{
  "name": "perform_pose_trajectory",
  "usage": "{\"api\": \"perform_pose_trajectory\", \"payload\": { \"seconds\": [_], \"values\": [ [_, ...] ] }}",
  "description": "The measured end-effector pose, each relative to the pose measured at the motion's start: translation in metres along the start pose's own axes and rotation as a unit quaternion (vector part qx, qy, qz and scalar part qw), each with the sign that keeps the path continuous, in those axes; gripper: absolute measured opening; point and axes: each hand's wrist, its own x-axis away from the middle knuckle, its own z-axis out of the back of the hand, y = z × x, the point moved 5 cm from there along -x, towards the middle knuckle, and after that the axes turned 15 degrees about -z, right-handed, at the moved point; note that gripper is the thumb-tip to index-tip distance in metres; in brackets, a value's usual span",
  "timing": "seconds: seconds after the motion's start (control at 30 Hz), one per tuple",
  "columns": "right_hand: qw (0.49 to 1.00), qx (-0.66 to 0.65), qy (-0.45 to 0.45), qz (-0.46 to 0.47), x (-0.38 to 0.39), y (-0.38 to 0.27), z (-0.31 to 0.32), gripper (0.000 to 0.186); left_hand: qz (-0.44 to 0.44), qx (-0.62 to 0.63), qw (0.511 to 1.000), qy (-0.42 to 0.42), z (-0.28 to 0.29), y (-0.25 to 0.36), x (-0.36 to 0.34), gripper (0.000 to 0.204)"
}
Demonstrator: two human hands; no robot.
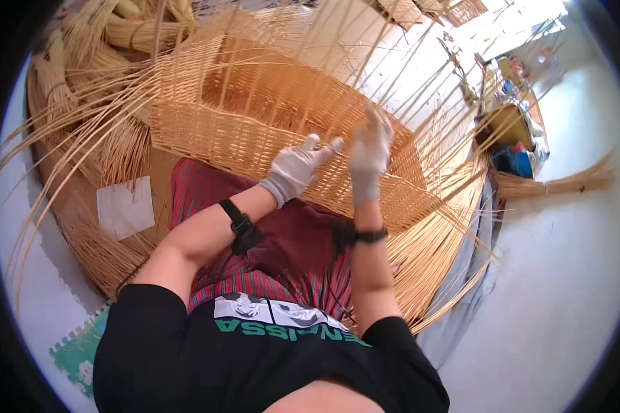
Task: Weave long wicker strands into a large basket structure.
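A long woven wicker basket lies slantwise in front of me, with upright stakes rising from its rim. My left hand, in a white glove, rests against the outside of the near wall. Its thumb and forefinger stand apart close to the rim, and I see nothing held between them. My right hand, also gloved, is raised at the near wall, to the right of the left one. Its fingers point upward but are smeared by motion, so whether they grip a strand is unclear.
Bundles of wicker strands lie at the far left; more loose strands spread at the right. A white sheet lies left of my lap, which a dark red cloth covers. Long strands stick out from the basket's left end. Another bundle lies at right.
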Motion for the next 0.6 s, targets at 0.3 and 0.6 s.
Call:
{"api": "perform_pose_trajectory", "payload": {
  "seconds": [0.3,0.6],
  "values": [
    [0.888,-0.333,0.014,-0.317,0.038,0.046,0.058,0.036,-0.112,-0.168,0.97,0.138,-0.009,0.021,-0.029,0.069],
    [0.85,-0.459,0.025,-0.258,0.012,0.131,0.081,0.042,-0.076,-0.199,0.977,0.017,-0.04,0.064,-0.06,0.07]
  ]
}}
